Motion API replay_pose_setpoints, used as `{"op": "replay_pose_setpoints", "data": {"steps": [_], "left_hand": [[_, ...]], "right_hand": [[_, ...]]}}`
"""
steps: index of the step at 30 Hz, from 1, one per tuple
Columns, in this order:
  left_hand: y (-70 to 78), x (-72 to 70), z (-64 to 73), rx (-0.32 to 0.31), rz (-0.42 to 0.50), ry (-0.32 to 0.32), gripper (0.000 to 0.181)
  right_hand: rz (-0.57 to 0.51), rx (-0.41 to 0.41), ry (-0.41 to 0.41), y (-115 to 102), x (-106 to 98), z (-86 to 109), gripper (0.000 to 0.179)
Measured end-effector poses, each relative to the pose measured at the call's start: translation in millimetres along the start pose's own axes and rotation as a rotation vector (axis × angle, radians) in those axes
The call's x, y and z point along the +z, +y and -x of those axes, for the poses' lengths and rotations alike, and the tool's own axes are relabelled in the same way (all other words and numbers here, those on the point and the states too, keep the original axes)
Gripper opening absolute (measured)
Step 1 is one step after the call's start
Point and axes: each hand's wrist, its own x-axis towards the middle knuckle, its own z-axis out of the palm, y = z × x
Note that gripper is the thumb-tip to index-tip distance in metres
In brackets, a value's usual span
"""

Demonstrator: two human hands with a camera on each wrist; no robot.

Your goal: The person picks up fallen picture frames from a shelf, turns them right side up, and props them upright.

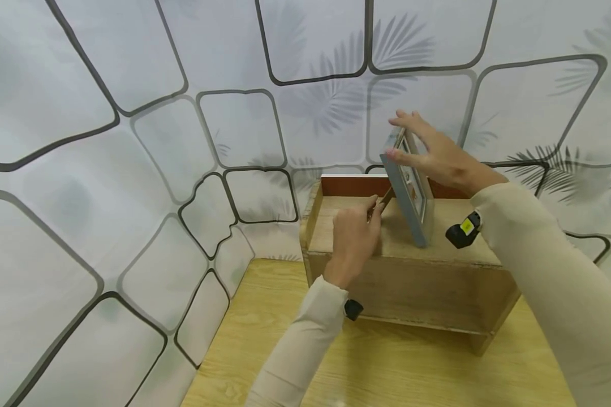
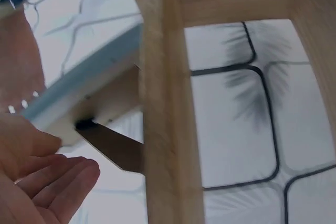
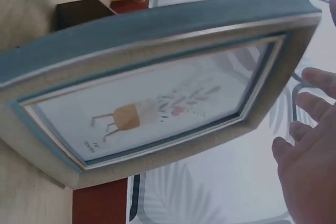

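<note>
A picture frame [image 1: 409, 186] with blue-grey edges stands tilted back on the top of a small wooden shelf [image 1: 353, 226]. Its print [image 3: 149, 111] of a plant in an orange pot faces the right wrist view. From its back, a brown support leg [image 2: 113, 148] juts out. My left hand [image 1: 355, 240] is behind the frame, loosely curved fingers close to that leg; the left wrist view shows a gap between them. Around the frame's upper end, my right hand [image 1: 435, 152] has its fingers spread, and the right wrist view shows them apart from the frame.
The shelf stands on a light wood-grain table [image 1: 265, 322], close to a wall [image 1: 331, 124] covered in white sheeting with dark outlines and leaf prints. A reddish-brown strip [image 1: 353, 185] runs along the shelf top's back edge. Below is an open compartment [image 1: 412, 291].
</note>
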Motion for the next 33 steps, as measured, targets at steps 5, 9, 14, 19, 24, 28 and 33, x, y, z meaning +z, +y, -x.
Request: {"op": "replay_pose_setpoints", "data": {"steps": [5, 9, 14, 19, 24, 28, 33], "left_hand": [[18.5, -4.1, 2.5, -0.048, 0.215, -0.015, 0.034], [28.5, -1.3, 4.4, -0.103, 0.303, -0.09, 0.045], [32.3, 7.9, 5.5, -0.122, 0.245, -0.119, 0.039], [32.5, 14.9, 6.2, -0.13, 0.225, -0.134, 0.033], [31.9, 17.3, 6.0, -0.108, 0.222, -0.139, 0.028], [31.9, 16.2, 5.6, -0.119, 0.225, -0.135, 0.024], [30.1, 14.8, 5.8, -0.159, 0.251, -0.144, 0.02]], "right_hand": [[-0.105, -0.003, 0.086, 8, -9, -8.2, 0.061], [-0.142, 0.013, 0.104, 21, -11, -16.9, 0.059], [-0.119, 0.044, 0.068, 35, -8, -25.3, 0.06], [-0.152, 0.081, 0.027, 42, -4, -24.1, 0.061], [-0.187, 0.086, 0.037, 40, -3, -23.2, 0.06], [-0.164, 0.066, 0.055, 41, -4, -24.9, 0.057], [-0.142, 0.056, 0.076, 43, -5, -25.1, 0.053]]}}
